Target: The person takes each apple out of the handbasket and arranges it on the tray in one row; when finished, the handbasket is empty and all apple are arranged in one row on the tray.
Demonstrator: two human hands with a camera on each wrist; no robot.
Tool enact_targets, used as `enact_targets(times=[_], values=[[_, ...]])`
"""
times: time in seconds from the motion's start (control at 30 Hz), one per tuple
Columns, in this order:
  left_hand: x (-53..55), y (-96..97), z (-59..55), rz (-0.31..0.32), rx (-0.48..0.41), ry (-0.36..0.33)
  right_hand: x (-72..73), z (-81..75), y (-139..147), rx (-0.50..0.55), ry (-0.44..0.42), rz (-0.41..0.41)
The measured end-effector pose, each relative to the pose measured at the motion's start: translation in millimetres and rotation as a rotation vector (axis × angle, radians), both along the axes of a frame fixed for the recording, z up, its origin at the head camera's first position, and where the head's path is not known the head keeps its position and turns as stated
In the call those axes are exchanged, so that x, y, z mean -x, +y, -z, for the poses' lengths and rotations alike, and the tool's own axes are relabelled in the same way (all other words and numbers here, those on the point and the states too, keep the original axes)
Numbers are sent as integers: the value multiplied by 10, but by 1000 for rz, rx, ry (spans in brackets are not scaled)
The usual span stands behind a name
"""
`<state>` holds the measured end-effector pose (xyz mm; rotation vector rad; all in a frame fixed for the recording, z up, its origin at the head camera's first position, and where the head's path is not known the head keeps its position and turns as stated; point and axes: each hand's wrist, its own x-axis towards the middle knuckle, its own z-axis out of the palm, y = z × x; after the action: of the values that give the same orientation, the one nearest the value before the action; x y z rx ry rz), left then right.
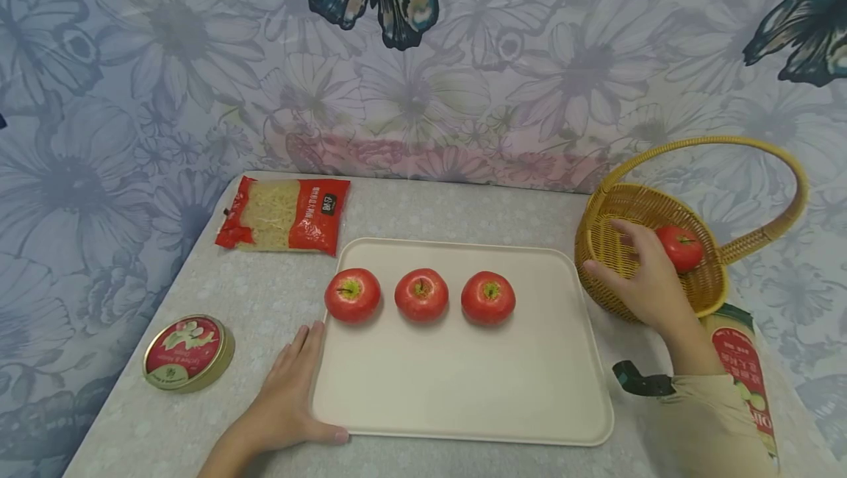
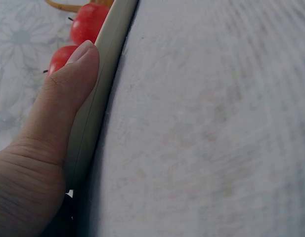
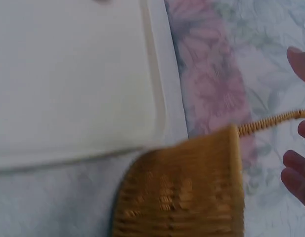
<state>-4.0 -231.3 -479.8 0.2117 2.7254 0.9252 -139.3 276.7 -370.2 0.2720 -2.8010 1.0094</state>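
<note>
Three red apples (image 1: pixel 421 295) stand in a row along the far part of a cream tray (image 1: pixel 456 382). My left hand (image 1: pixel 284 390) rests at the tray's near left corner, fingers straight along its left side. In the left wrist view its thumb (image 2: pixel 68 94) lies against the tray's edge. Over the yellow wicker basket (image 1: pixel 605 243) on the right, my right hand (image 1: pixel 645 279) is spread, thumb apart from the fingers, holding nothing. Beside it, inside the basket, lies a red tomato (image 1: pixel 681 248), partly hidden by the hand. The right wrist view shows only fingertips (image 3: pixel 296 170) past the basket's rim.
A red bag of pasta (image 1: pixel 284 215) lies at the back left. A round tin (image 1: pixel 188 353) sits near the left edge. On the right, a red and green package (image 1: pixel 744 368) lies partly under the right forearm. The basket's handle (image 1: pixel 790 191) arches up toward the patterned backdrop.
</note>
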Motion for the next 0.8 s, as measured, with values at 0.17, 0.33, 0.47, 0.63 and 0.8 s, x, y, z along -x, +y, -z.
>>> enact_targets(times=[0.17,0.33,0.47,0.63,0.8], values=[[1,-1,9,0,3,-11,112,-114,322,-50,-36,57],[2,-2,6,-3,6,-16,229,-222,563,-146,-139,65],[-4,-5,7,-3,5,-17,345,-289,692,-179,-199,39],[-11,-11,11,-5,3,-17,523,-304,829,-207,-222,22],[3,-3,-4,-2,7,-24,694,-251,971,-228,-248,0]])
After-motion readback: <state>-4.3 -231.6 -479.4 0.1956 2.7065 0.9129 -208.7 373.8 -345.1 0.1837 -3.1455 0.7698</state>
